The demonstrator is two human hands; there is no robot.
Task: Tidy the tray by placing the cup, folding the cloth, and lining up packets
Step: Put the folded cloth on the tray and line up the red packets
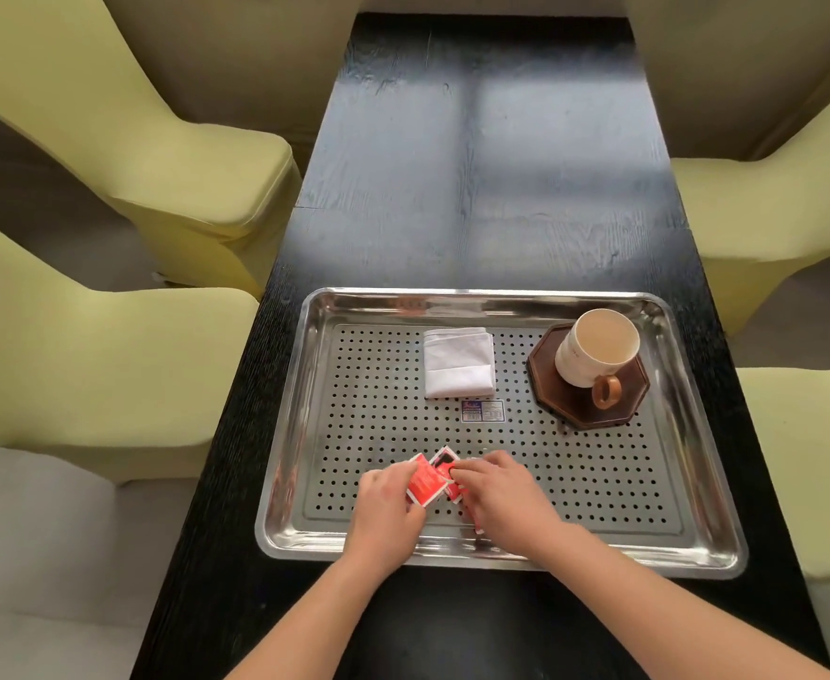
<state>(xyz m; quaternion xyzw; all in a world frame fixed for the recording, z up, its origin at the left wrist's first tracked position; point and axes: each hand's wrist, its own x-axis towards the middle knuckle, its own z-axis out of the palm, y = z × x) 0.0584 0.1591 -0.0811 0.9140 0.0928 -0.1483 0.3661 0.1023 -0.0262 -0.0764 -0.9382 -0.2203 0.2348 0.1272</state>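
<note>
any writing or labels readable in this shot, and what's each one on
None can be read as words:
sticker on the tray floor: blue and white print, too small to read.
red packets: white print, blurred.
cup: faint mark on its side, too small to read.

A long black table (501, 188) runs between pale green chairs (197, 188), two each side; a brown octagonal coaster (565, 402) sits toward its right.
</note>
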